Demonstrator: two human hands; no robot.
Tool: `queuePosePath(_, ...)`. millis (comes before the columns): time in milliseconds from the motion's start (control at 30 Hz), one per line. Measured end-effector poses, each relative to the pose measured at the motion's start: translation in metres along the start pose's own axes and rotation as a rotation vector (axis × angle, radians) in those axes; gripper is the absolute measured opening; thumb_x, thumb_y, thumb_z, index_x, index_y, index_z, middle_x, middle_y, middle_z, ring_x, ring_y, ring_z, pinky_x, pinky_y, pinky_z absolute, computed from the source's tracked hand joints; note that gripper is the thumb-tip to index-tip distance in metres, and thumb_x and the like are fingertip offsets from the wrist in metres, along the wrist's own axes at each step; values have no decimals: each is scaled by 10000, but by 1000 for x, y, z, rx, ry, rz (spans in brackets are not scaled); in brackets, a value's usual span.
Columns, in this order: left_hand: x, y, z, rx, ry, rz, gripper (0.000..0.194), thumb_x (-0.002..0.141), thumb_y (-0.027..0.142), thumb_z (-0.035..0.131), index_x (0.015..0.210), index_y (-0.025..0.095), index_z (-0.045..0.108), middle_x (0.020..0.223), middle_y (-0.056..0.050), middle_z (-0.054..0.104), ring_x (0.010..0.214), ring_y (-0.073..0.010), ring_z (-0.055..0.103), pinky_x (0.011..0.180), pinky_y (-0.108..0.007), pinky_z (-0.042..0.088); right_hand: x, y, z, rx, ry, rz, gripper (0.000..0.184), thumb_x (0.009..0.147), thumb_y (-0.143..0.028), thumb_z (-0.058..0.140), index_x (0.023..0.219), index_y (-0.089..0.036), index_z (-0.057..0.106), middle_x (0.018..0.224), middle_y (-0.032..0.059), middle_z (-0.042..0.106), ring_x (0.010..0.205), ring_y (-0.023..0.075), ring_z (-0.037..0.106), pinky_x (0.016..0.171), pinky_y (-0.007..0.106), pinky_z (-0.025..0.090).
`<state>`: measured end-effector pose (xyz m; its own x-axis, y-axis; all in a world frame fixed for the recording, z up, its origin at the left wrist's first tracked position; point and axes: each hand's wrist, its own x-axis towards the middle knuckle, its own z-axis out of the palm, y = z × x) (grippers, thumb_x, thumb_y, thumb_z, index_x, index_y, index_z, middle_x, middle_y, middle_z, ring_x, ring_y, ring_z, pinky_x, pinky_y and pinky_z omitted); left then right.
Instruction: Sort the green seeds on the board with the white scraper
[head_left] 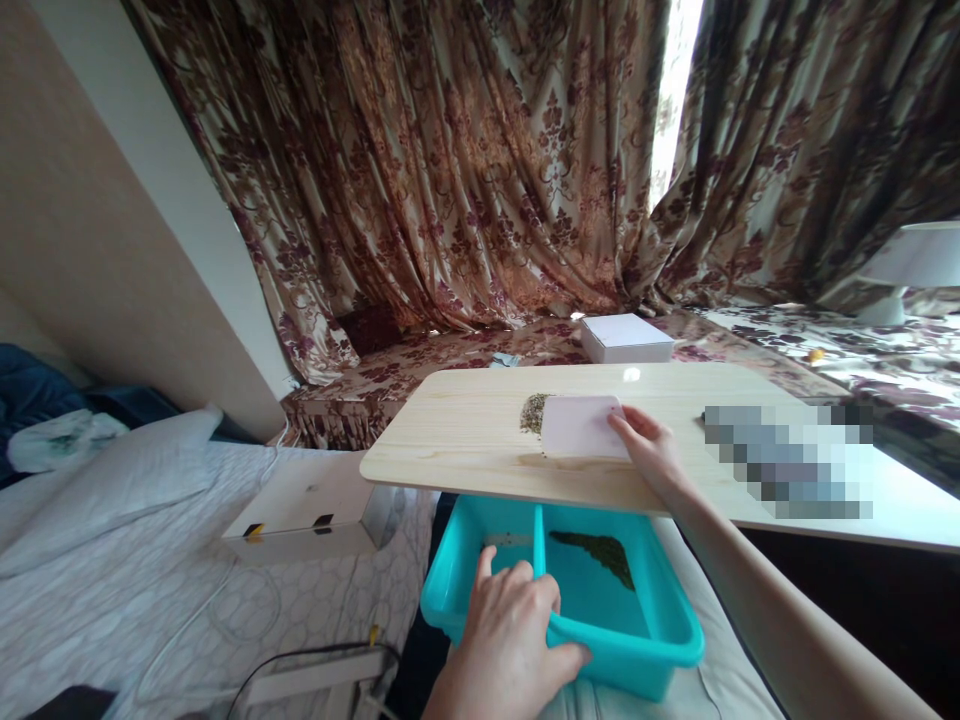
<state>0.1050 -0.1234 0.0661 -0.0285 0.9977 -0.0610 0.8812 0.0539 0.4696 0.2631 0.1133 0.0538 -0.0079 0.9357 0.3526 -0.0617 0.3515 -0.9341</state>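
My right hand (651,448) pinches the right edge of a thin white rectangular card (581,426), held over the light wooden tabletop (442,420). Just left of the card lies a small heap of greenish grains (533,412), with a few loose ones near its lower edge. Below the table's front edge is a turquoise two-compartment bin (675,640). My left hand (514,630) grips its near rim by the divider, fingers reaching inside and thumb outside. Green grains (600,555) lie in the right compartment. A few dark specks show in the left one, partly hidden by my fingers.
A blurred-out grey object (787,465) lies on the table's right side. Behind the table stands a white box (628,338). To the left, a white carton (307,505) and cables rest on a bed. A lamp (919,255) is at far right, and patterned curtains hang behind.
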Motion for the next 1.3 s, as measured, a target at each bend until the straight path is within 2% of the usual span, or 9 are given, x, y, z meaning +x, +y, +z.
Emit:
queuePosePath(533, -1, 1, -2, -15, -3, 4, 241, 672, 430, 686, 816, 243, 642, 856, 4, 617, 938, -215, 580, 1132, -493, 159, -2, -1, 1, 12, -73, -29, 442, 648, -569, 734, 898, -206, 727, 843, 46, 760, 854, 242, 694, 766, 341, 554)
queuePosePath(867, 1, 0, -2, -12, 6, 8, 231, 666, 419, 690, 803, 241, 638, 847, 7, 619, 939, -210, 584, 1132, -486, 158, 0, 3, -2, 11, -26, -42, 428, 668, -553, 718, 913, -202, 717, 887, 49, 761, 870, 236, 690, 783, 335, 547)
queuePosePath(1300, 1, 0, -1, 2, -14, -2, 230, 673, 413, 657, 828, 243, 654, 879, -4, 621, 964, -222, 583, 1150, -483, 128, -3, -4, 2, 7, -50, -22, 428, 632, -565, 738, 868, -208, 730, 832, 54, 764, 847, 255, 700, 761, 365, 562)
